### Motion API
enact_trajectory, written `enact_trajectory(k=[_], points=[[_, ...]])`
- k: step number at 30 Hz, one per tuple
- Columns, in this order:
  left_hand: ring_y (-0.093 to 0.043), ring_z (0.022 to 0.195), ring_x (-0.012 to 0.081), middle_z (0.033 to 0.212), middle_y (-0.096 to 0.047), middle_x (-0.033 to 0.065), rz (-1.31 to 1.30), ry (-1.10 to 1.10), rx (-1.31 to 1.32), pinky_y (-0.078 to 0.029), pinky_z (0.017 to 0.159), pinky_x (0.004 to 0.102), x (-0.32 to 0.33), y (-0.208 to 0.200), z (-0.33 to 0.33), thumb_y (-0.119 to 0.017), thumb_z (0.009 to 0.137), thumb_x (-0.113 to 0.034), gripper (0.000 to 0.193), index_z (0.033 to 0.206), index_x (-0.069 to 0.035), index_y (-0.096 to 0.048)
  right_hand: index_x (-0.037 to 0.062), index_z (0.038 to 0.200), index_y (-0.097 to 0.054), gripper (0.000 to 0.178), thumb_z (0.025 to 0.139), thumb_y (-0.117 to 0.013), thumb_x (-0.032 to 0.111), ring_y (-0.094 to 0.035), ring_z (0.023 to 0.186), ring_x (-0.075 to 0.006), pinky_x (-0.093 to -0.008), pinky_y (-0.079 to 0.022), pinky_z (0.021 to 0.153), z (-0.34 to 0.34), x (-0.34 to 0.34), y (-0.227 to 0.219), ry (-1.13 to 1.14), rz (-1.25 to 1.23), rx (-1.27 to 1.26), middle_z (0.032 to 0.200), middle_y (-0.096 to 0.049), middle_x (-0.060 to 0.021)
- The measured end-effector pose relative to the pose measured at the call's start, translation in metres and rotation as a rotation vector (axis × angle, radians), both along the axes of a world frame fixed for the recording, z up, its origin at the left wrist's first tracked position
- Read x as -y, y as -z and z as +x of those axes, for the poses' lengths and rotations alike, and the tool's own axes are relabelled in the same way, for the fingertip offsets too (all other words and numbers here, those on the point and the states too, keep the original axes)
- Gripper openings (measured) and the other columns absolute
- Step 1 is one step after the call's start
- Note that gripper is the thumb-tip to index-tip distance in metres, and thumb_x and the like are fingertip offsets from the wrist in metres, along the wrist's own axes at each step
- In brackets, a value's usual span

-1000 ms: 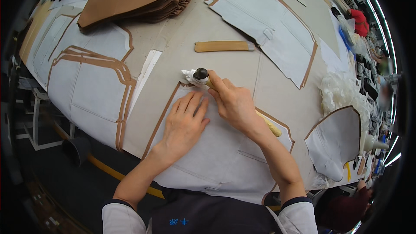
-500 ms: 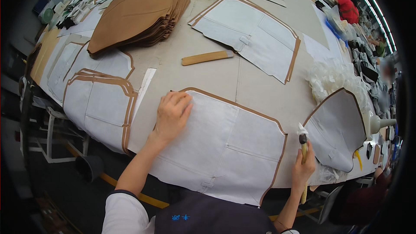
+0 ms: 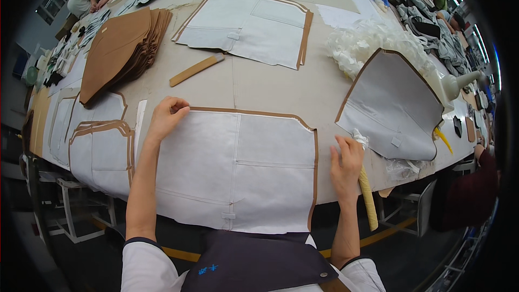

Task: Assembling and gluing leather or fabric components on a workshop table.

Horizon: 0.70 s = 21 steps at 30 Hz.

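A large pale grey fabric panel (image 3: 200, 151) with brown edging lies flat in front of me. Thumb and forefinger of my left hand (image 3: 170, 116) are pinched on its upper left corner. My right hand (image 3: 346, 167) is beside the panel's right edge, its fingers apart and holding nothing. Close to that hand is a hammer-like tool, its yellow handle (image 3: 368, 197) reaching past the table's near edge and its head wrapped in white (image 3: 360, 138). A curved grey panel with dark edging (image 3: 393, 105) stands bent up at the right.
Brown pieces are stacked (image 3: 116, 48) at the far left, above edged grey panels (image 3: 102, 148). A wooden strip (image 3: 194, 70) and another edged panel (image 3: 243, 30) lie farther back. White crumpled plastic (image 3: 373, 46) and a white bottle (image 3: 453, 85) are at the right. Other people work around the table.
My right hand has let go of the hammer-like tool, which now lies at the table edge. My left hand now pinches the panel's upper left corner. The whole view has shifted.
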<state>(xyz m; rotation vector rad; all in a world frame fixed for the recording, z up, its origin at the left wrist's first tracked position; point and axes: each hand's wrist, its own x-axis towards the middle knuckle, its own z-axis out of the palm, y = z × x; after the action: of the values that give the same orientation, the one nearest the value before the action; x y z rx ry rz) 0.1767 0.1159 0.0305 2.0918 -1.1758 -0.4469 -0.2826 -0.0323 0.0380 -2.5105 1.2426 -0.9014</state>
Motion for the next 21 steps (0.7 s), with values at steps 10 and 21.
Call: enact_trajectory(k=[10,21], points=[[-0.065,0.089,0.0128,0.099,-0.071,0.0028,-0.127,0.006,-0.178,-0.051,0.082,0.0279,-0.016,0.005,0.001,-0.076,0.094,-0.014,0.016,0.105,-0.002,-0.076,-0.0001,0.125,-0.068,0.033,0.094,-0.071,0.008,-0.065,0.094,-0.0330,-0.0424,-0.053,0.081,0.045,0.036,0.017,-0.132,0.258,0.093,0.098,-0.067,-0.0142],[-0.062,0.093,0.0084,0.097,-0.071,-0.0004,-0.041,-0.013,-0.194,-0.049,0.085,0.0252,-0.030,-0.002,0.025,-0.072,0.099,-0.016,0.019,0.113,-0.002,-0.074,-0.0026,0.134,-0.068,0.038,0.098,-0.073,0.008,-0.054,0.069,-0.0023,-0.0189,-0.040,0.061,0.025,0.039,0.017,-0.104,0.839,0.310,0.080,-0.065,0.0048]])
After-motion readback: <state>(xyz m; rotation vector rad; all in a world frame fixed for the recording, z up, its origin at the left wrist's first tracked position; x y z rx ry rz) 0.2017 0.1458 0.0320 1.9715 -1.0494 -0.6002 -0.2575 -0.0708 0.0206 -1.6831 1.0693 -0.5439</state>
